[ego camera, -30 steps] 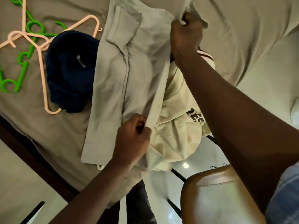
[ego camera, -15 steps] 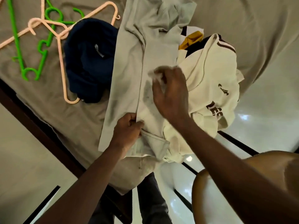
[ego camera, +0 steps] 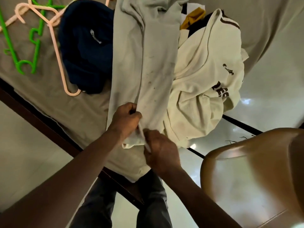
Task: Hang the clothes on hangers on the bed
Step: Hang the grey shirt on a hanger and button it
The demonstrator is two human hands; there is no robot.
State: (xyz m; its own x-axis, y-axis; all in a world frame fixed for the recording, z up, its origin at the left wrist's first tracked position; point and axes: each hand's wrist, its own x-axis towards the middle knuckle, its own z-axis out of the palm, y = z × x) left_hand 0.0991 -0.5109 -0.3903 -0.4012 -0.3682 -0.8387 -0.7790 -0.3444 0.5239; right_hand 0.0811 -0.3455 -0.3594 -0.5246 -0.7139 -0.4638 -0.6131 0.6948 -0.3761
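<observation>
1. My left hand [ego camera: 126,118] is clenched on the folded edge of the pale grey garment [ego camera: 148,63], near its lower end at the bed's edge.
2. My right hand [ego camera: 162,153], just below the left, pinches a pale strip at the same garment's hem; the frame is blurred there.
3. The grey garment lies on the bed [ego camera: 49,99], folded along its length and running up out of frame.
4. Against its right side a cream jersey [ego camera: 205,76] with brown lettering lies crumpled, a yellow-and-dark garment [ego camera: 194,18] beyond it.
5. On its left a navy garment [ego camera: 85,46] is bunched over a pink hanger [ego camera: 56,51]; a green hanger [ego camera: 33,40] lies beside them.
6. A brown chair [ego camera: 255,170] stands at lower right.
</observation>
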